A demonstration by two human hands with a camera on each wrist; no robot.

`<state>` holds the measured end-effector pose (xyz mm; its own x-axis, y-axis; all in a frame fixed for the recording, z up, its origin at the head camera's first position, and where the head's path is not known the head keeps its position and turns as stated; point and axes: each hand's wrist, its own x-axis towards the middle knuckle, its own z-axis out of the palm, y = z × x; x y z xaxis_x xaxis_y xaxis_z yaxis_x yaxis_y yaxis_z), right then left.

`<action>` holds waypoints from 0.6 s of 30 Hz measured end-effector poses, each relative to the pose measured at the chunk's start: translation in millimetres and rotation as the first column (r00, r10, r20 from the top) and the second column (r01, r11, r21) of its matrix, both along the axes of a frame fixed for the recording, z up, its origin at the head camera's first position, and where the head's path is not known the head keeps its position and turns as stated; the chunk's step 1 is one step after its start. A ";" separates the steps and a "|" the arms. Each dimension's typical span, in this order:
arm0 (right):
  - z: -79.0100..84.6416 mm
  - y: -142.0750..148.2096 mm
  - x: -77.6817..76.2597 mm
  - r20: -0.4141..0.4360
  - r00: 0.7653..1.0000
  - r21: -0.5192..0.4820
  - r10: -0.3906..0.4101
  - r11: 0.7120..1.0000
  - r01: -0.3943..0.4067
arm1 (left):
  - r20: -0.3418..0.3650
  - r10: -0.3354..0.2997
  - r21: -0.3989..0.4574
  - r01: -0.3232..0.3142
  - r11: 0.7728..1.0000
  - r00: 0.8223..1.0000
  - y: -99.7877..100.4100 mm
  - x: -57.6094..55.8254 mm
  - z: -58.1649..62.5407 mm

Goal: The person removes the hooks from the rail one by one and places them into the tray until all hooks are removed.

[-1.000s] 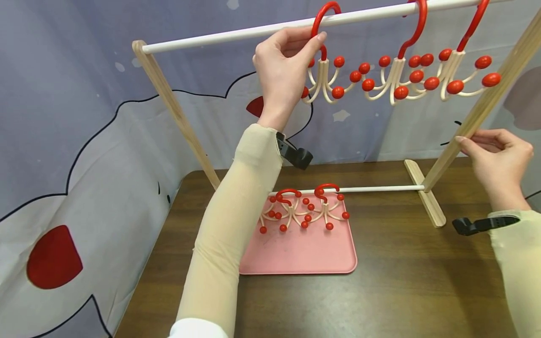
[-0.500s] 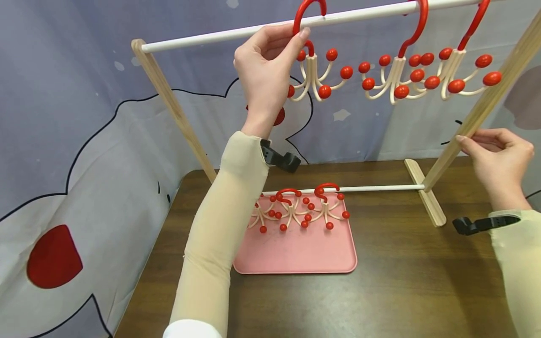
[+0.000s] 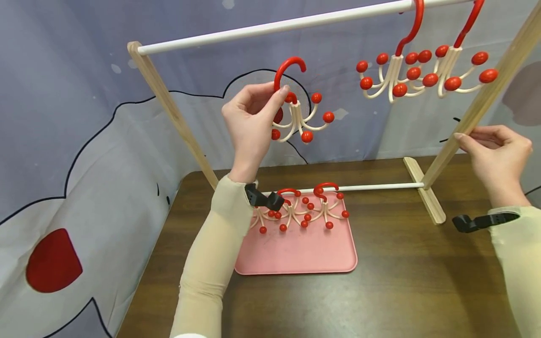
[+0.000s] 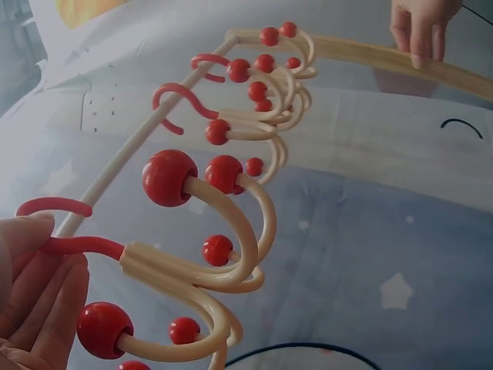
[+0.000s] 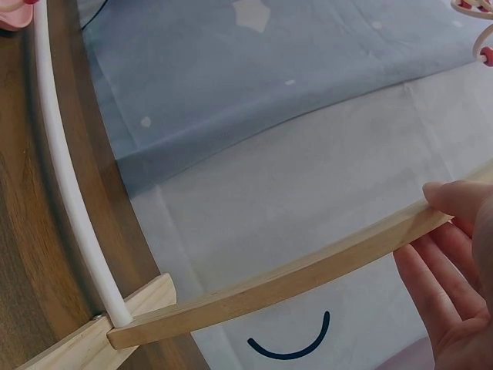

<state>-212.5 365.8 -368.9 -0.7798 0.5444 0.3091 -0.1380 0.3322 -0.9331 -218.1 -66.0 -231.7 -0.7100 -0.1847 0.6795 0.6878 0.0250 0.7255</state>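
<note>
My left hand [image 3: 252, 123] pinches the red hook of a multi-armed hanger [image 3: 297, 115] with cream arms tipped by red balls. In the head view that hanger hangs below the white top rail [image 3: 262, 29], its hook free of it. Two more such hangers, one [image 3: 393, 77] nearer the middle and another [image 3: 449, 70] by the right post, hang from the rail. With thumb and fingers, my right hand [image 3: 500, 157] grips the wooden right post [image 3: 469, 117] of the rack; the right wrist view shows the thumb on top of the post [image 5: 308, 270] and fingers beneath.
A pink tray [image 3: 300, 256] on the brown table [image 3: 401, 281] bears several like hangers, partly behind my left wrist. The rack's lower white bar [image 3: 376, 187] runs behind it. The left post [image 3: 173, 110] and the right foot [image 3: 426, 192] frame the sides; a patterned curtain [image 3: 127, 155] stands behind.
The hanger in my left hand has come off the top rail, first sliding left, then dropping below it. My right hand stays on the post.
</note>
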 end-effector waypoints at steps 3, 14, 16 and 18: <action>-0.2 0.3 0.8 0.017 1.000 0.009 -0.015 1.000 0.014 | -0.002 -0.004 -0.009 0.004 1.000 1.000 -2.6 5.5 -16.3; -1.8 0.9 0.5 0.030 0.999 0.032 -0.024 0.999 0.023 | 0.034 -0.038 -0.019 0.039 0.999 0.999 -12.9 33.4 -67.1; -1.8 1.0 0.5 0.030 0.999 0.031 -0.022 0.999 0.021 | 0.054 -0.043 -0.020 0.044 0.999 0.998 -15.1 38.5 -73.3; -1.7 1.2 0.5 0.025 0.999 0.029 -0.020 0.999 0.019 | 0.077 -0.049 -0.020 0.051 0.999 0.996 -17.1 43.3 -78.9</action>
<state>-211.9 367.0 -370.6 -0.7771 0.5505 0.3051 -0.1075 0.3616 -0.9261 -174.7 -83.2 -310.7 -0.7681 -0.1333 0.6263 0.6310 0.0088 0.7757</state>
